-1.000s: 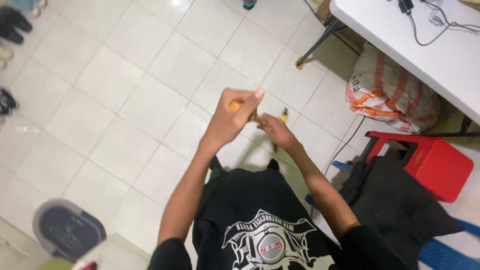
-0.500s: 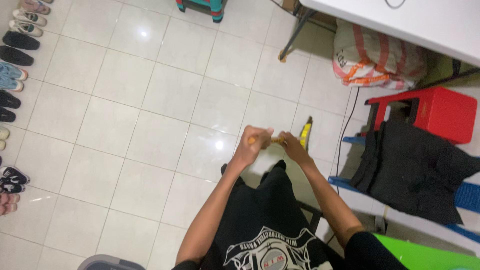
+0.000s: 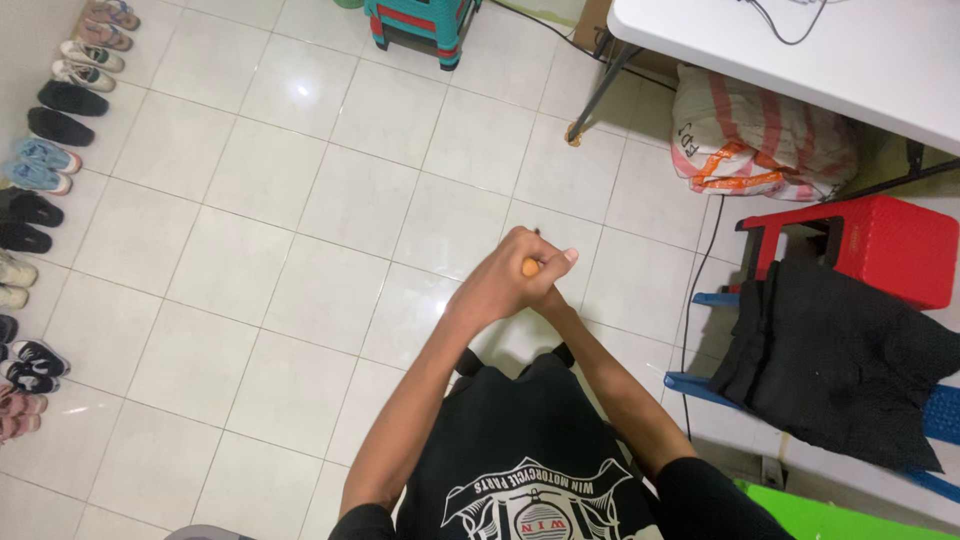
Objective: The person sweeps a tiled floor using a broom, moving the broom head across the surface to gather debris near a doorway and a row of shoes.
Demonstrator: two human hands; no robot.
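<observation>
**Both hands closed over a small orange piece above the tiled floor**

White tiled floor (image 3: 300, 200) across nearly the whole view, glossy, with lamp glare at far left. White desk (image 3: 800, 50) at far right, cables on top, striped sack (image 3: 760, 135) tucked beneath, apparently stored out of the walkway. Black cloth (image 3: 840, 360) draped over a blue chair (image 3: 935, 415) at right, red stool (image 3: 880, 245) just beyond, teal stool (image 3: 420, 25) at the far edge. Row of shoes (image 3: 40, 150) lined along the left wall. Left hand (image 3: 505, 280) wrapped on top, thumb pointing right, clamped on an orange object (image 3: 530, 267) of which only a sliver shows between the fingers. Right hand (image 3: 553, 300) mostly hidden beneath the left, pressed against it; grip there impossible to tell. Held out in front of the body at mid-height, probably for close work under the eyes.
</observation>
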